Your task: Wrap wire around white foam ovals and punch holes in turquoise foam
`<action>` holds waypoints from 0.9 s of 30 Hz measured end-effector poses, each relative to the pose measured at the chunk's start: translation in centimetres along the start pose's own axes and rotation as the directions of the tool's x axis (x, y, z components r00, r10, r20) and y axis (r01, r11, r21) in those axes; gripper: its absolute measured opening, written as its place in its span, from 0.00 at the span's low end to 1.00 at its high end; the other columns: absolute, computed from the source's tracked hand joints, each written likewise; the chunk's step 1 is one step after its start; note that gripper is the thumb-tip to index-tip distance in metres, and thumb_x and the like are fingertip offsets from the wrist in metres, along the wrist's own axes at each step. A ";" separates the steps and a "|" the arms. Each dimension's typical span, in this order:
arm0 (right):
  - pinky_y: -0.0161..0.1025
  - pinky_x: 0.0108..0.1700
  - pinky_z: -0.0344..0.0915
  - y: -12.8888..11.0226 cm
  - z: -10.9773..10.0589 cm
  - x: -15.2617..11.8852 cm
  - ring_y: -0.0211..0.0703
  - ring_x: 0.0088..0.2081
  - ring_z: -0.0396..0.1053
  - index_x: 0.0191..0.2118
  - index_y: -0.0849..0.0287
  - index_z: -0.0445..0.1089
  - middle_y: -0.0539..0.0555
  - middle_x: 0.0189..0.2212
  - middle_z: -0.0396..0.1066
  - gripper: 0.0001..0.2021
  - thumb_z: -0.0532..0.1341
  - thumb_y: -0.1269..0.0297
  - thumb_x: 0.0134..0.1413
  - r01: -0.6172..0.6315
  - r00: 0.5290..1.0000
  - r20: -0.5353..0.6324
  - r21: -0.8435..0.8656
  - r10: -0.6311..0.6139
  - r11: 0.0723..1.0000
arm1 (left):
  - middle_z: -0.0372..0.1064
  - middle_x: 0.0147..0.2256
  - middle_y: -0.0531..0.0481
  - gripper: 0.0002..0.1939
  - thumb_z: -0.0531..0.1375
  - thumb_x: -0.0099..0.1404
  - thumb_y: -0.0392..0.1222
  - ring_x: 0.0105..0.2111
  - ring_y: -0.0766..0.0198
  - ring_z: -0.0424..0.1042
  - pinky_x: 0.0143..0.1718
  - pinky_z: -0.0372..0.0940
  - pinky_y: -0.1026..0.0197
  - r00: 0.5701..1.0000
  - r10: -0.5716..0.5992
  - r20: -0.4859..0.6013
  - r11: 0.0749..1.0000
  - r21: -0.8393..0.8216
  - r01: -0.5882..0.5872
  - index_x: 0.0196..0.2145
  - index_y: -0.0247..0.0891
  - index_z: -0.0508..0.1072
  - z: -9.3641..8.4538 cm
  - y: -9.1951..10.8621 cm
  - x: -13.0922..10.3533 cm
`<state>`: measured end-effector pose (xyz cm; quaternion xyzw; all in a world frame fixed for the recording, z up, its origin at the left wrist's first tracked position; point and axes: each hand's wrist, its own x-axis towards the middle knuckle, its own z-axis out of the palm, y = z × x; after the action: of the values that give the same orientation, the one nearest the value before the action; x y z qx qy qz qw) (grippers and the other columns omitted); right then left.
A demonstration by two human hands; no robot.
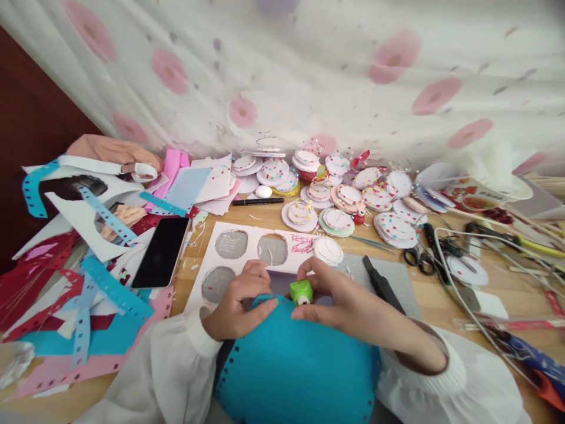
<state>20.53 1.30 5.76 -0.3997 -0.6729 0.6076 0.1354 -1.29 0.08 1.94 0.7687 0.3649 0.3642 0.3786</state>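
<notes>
A large blue sheet [300, 365] with small punched holes along its edges lies nearest to me. My left hand [245, 303] pinches its top left edge between thumb and fingers. At the sheet's top edge sits a small green punch [301, 292], held between the thumb and fingers of my right hand [326, 294]. Beyond both hands lies white card [207, 253] with round cut-outs and red scribbles, partly hidden by my hands.
Stacked paper discs with coloured dots [300, 213] stand at the back. A phone [161, 253] and punched scraps [117, 288] lie left. To the right are a black cutter [382, 282], scissors [418, 260], a white cable [454, 288] and a paper bowl [485, 191].
</notes>
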 end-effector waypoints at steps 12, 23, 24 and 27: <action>0.33 0.33 0.61 0.0 0.2 -0.2 0.38 0.34 0.64 0.41 0.53 0.54 0.48 0.33 0.66 0.18 0.63 0.53 0.53 0.011 1.000 0.002 -0.041 -0.010 0.999 | 0.60 0.19 0.51 0.16 0.54 0.62 0.44 0.29 0.59 0.64 0.47 0.59 0.50 1.000 -0.016 0.020 1.000 0.011 0.016 0.18 0.39 0.64 -0.2 0.1 -0.1; 0.34 0.32 0.58 0.2 0.5 0.1 0.38 0.32 0.63 0.41 0.53 0.60 0.47 0.31 0.66 0.17 0.65 0.54 0.49 0.014 0.995 0.095 -0.304 0.015 0.952 | 0.61 0.19 0.52 0.13 0.57 0.60 0.38 0.30 0.61 0.65 0.48 0.58 0.50 0.999 0.045 0.013 0.999 0.013 -0.045 0.18 0.38 0.64 0.1 -0.1 -0.3; 0.34 0.32 0.58 0.2 0.6 0.2 0.38 0.32 0.63 0.41 0.53 0.61 0.47 0.31 0.66 0.17 0.65 0.54 0.49 0.024 0.995 0.101 -0.294 0.007 0.955 | 0.61 0.19 0.52 0.13 0.57 0.60 0.38 0.30 0.61 0.65 0.48 0.58 0.50 0.999 0.046 0.013 0.999 0.016 -0.047 0.18 0.38 0.65 0.1 -0.2 -0.3; 0.34 0.32 0.58 0.0 0.6 0.5 0.37 0.32 0.62 0.39 0.55 0.65 0.47 0.30 0.66 0.16 0.64 0.52 0.50 0.033 0.991 0.133 -0.274 0.004 0.961 | 0.60 0.20 0.52 0.13 0.57 0.60 0.37 0.30 0.62 0.64 0.47 0.58 0.51 0.996 0.083 -0.015 0.996 0.018 -0.082 0.19 0.38 0.65 0.2 -0.4 -0.4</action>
<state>19.79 1.22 5.47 -0.3684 -0.7614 0.5320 0.0379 -1.42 -0.14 1.38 0.7834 0.3389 0.3825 0.3536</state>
